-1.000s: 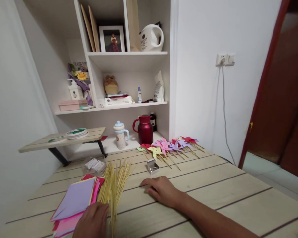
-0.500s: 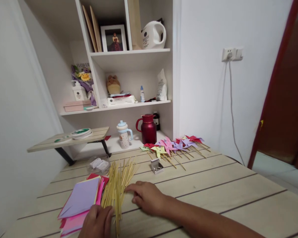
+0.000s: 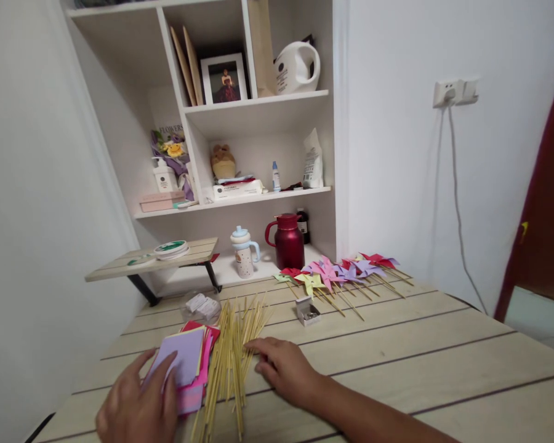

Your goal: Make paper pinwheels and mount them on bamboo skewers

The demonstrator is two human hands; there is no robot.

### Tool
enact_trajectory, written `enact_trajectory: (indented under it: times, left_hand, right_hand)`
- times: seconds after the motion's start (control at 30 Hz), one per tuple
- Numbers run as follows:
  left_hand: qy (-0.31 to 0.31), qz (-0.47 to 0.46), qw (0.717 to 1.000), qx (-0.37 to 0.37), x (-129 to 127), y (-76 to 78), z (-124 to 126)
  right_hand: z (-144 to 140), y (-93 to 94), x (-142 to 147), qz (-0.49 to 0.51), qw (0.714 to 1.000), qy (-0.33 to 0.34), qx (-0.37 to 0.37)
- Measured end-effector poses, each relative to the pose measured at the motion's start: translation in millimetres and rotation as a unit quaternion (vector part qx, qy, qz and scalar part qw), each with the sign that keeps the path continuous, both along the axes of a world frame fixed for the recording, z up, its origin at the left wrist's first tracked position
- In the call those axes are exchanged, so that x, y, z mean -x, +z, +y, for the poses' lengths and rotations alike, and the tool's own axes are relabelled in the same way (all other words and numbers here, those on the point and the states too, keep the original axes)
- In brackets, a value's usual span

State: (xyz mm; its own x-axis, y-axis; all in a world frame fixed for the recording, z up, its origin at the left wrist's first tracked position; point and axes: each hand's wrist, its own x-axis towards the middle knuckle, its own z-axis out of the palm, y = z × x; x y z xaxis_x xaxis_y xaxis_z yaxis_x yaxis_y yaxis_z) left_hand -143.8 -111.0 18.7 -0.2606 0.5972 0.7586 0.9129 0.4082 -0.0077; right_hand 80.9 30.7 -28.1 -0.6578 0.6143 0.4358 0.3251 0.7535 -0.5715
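Note:
My left hand [image 3: 141, 400] lies over the left side of a stack of coloured paper sheets [image 3: 184, 357], lilac on top with pink and red below. Its fingers are apart and rest on the lilac sheet. Just right of the stack a loose bundle of thin wooden sticks [image 3: 231, 357] is spread on the table. My right hand [image 3: 284, 369] is at the right edge of these sticks, index finger stretched out and its tip at them, the other fingers partly curled. Nothing shows in its grip.
Behind lie several finished paper pinwheels [image 3: 323, 274] on sticks. A small open box [image 3: 308, 311] of metal bits stands before them. A clear bag [image 3: 200, 306] sits behind the paper, near a small raised stand [image 3: 196, 249]. A red jug [image 3: 289, 243] and a cup [image 3: 244, 255] stand at the back.
My left hand has moved from the near ends of the sticks leftward onto the paper stack, and its fingers have opened. My right hand stays beside the sticks. The view has shifted slightly left.

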Motion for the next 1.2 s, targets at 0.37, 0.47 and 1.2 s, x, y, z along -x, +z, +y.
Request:
enact_trajectory:
  times: [0.37,0.47,1.2]
  left_hand:
    - [0.028,-0.112,0.934,0.337,42,4.3,29]
    - [0.015,-0.156,0.918,0.364,40,5.3,25]
    - [-0.029,-0.221,0.923,0.313,49,2.8,23]
  right_hand:
    - [1,-5.8,-1,-0.01,0.999,0.027,-0.014]
    - [2,-5.2,-1,-0.009,1.0,0.027,-0.012]
    - [0,4.1,-2,-0.025,0.999,0.032,0.016]
